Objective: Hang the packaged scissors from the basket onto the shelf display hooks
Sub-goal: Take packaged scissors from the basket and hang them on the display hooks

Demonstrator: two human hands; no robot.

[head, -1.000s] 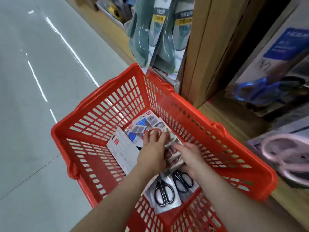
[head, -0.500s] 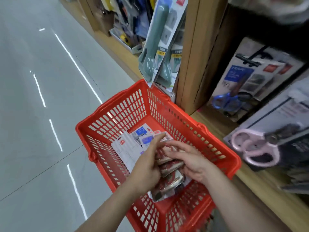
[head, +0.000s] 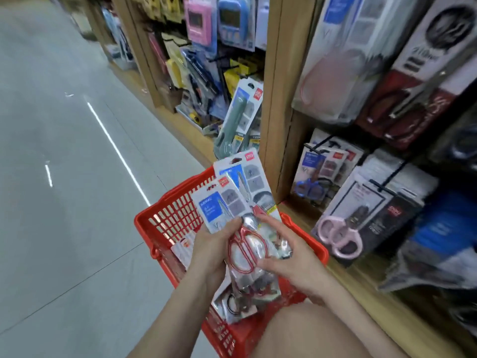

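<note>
Packs [head: 229, 202]: several carded scissors, fanned in a loose stack, raised above the basket [head: 178, 213] and clasped between both hands. Left hand [head: 210, 250]: curled round the stack's left edge, thumb on the front card. Right hand [head: 293, 266]: closed on the right side, fingers over the clear blister of the red-handled pair. Further packs below the hands, lying in the basket. Hooks [head: 388, 175]: black wire, up and to the right of the right hand, already carrying boxed scissors. Handling, by judgement: light; card stiff but bendable; blister smooth and probably slippery; stack prone to sliding apart. Best hold: one pack at a time, pinched at the card edges below the hang-hole, hole kept free for the hook. Risk: torn hole if forced.
</note>
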